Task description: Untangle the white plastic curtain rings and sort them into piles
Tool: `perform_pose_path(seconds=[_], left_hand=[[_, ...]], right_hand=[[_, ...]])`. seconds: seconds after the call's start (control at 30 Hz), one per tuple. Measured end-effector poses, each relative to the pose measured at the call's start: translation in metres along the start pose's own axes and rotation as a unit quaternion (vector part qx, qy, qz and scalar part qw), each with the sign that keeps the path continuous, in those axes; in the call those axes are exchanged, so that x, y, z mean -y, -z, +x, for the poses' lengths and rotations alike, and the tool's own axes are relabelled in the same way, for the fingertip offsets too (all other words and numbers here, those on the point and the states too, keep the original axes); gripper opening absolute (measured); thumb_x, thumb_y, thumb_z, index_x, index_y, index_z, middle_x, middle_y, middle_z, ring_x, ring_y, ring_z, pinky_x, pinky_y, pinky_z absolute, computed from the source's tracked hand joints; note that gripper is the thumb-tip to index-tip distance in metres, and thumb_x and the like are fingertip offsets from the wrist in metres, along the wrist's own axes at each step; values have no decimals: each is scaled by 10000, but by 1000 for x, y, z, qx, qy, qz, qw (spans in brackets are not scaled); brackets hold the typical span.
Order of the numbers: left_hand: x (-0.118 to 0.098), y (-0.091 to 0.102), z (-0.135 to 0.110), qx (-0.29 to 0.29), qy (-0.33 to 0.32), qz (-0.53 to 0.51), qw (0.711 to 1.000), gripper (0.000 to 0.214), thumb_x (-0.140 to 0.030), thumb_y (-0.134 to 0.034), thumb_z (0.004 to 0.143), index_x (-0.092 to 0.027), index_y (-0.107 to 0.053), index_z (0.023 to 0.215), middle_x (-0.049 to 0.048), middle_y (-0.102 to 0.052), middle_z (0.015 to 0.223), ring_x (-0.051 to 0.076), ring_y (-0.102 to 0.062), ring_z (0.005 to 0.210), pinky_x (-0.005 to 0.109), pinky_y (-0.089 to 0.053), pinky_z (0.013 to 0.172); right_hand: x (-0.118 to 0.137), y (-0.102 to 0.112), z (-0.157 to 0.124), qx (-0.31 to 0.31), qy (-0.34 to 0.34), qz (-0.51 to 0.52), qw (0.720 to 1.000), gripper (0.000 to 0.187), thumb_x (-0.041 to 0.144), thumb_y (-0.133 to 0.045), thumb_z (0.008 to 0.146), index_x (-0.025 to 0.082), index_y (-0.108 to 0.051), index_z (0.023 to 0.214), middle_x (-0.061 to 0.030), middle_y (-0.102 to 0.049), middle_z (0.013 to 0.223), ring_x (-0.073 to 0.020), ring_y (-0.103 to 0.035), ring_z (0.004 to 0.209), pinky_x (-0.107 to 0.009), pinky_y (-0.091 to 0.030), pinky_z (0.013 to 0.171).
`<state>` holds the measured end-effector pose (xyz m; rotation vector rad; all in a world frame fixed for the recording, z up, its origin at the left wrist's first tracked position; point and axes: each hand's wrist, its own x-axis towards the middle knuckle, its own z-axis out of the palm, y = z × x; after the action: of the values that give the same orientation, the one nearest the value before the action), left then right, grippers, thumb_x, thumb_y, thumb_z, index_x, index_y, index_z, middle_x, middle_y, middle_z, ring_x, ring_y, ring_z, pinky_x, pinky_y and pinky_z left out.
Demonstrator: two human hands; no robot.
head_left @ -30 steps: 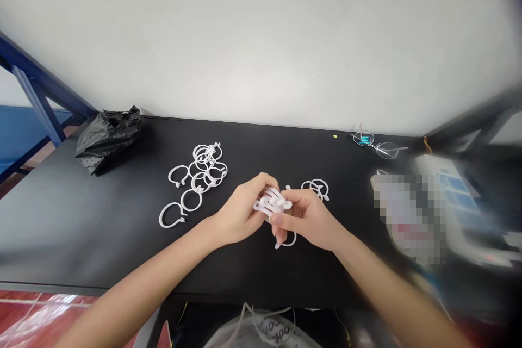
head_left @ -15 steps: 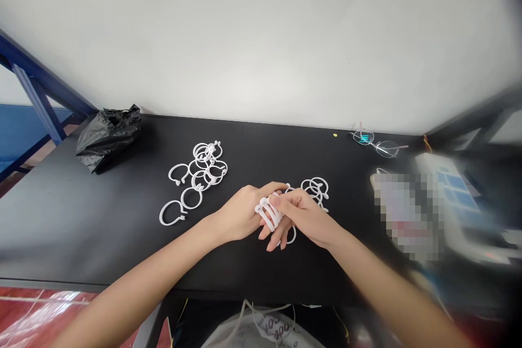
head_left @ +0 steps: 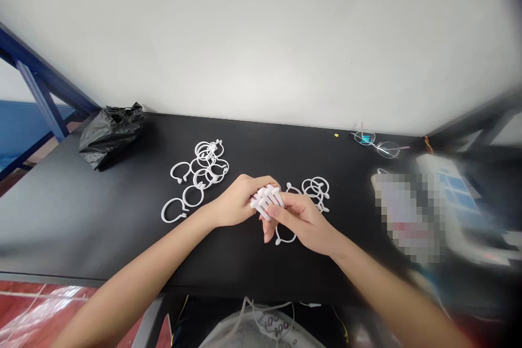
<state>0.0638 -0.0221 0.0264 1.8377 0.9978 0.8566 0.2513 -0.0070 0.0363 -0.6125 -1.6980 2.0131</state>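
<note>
A black desk (head_left: 101, 228) meets a white wall (head_left: 261, 38). At frame centre, the fingers of the left hand (head_left: 234, 204) and right hand (head_left: 304, 220) pinch one bundle of white rings (head_left: 267, 199), their number unclear. About ten loose rings (head_left: 202, 166) lie to its left and a smaller cluster (head_left: 316, 190) to its right. One black bag (head_left: 110, 133) sits at upper left.

left grip (head_left: 234, 206): bare | right grip (head_left: 304, 220): bare | forearms (head_left: 155, 277): bare, unsleeved
</note>
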Motion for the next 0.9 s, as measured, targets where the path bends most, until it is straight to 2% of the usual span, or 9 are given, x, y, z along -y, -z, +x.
perform_pose_path(seconds=[0.17, 0.27, 0.37, 0.47, 0.57, 0.67, 0.8, 0.83, 0.9], left_hand=[[-6, 1, -3, 12, 1, -82, 997, 190, -231, -547, 842, -130, -665, 951, 22, -688, 745, 107, -591, 592, 186, -447, 546], [-5, 0, -4, -7, 62, -119, 991, 256, -302, -494, 921, -129, -673, 979, 4, -638, 614, 90, -547, 477, 172, -412, 465], [-3, -2, -3, -7, 86, -135, 987, 294, -326, -465, 940, -118, -669, 978, 8, -622, 596, 89, -533, 445, 177, -406, 442], [-6, 4, 0, -10, 55, -69, 996, 189, -192, -525, 837, -119, -664, 941, 26, -668, 690, 103, -572, 524, 191, -441, 510], [-13, 33, -2, 2, 70, 69, 995, 273, -71, -470, 753, -144, -680, 910, 13, -686, 721, 115, -596, 607, 198, -439, 585], [-18, 80, -14, 5, 148, 173, 974, 230, -81, -479, 705, -151, -683, 785, 1, -661, 672, 122, -581, 594, 200, -412, 563], [-10, 131, -35, 36, 290, 151, 944, 180, -278, -553, 790, -168, -614, 662, -21, -561, 537, 124, -533, 500, 206, -413, 503], [-7, 137, -40, 47, 311, 145, 938, 220, -330, -585, 792, -168, -595, 643, -16, -555, 541, 127, -535, 508, 208, -420, 500], [0, 142, -49, 25, 332, 137, 933, 242, -414, -630, 787, -173, -625, 757, -22, -540, 565, 135, -549, 539, 215, -448, 518]], right_hand=[[6, -3, -8, 28, 64, -142, 987, 383, 366, -444, 1003, 164, -680, 778, -50, -706, 716, -143, -652, 674, -268, -539, 660], [8, -4, -10, 37, 104, -221, 969, 333, 329, -455, 997, 177, -702, 832, -56, -723, 798, -152, -646, 720, -281, -518, 695], [5, -5, -10, 29, 93, -191, 977, 347, 335, -432, 1006, 174, -694, 846, -59, -716, 811, -166, -665, 783, -308, -532, 768], [-2, -3, -5, -1, 54, -102, 993, 332, 369, -451, 1000, 160, -677, 874, -58, -704, 814, -165, -680, 766, -320, -558, 763], [-6, 3, 0, -52, 57, -77, 994, 244, 383, -569, 945, 187, -664, 1055, -71, -695, 968, -183, -684, 863, -344, -562, 810], [-4, 9, 4, -142, 31, -97, 985, 330, 411, -582, 934, 227, -618, 1206, -56, -701, 887, -179, -677, 822, -329, -561, 754], [0, 10, 6, -178, 32, -88, 980, 326, 446, -563, 928, 200, -670, 1114, -60, -698, 820, -182, -668, 776, -338, -563, 727], [0, 10, 7, -180, 29, -85, 980, 318, 442, -575, 920, 199, -677, 1098, -56, -698, 809, -178, -665, 762, -333, -563, 718], [-1, 9, 7, -188, 18, -75, 979, 296, 433, -602, 902, 196, -690, 1055, -58, -709, 834, -166, -661, 732, -321, -561, 696]])
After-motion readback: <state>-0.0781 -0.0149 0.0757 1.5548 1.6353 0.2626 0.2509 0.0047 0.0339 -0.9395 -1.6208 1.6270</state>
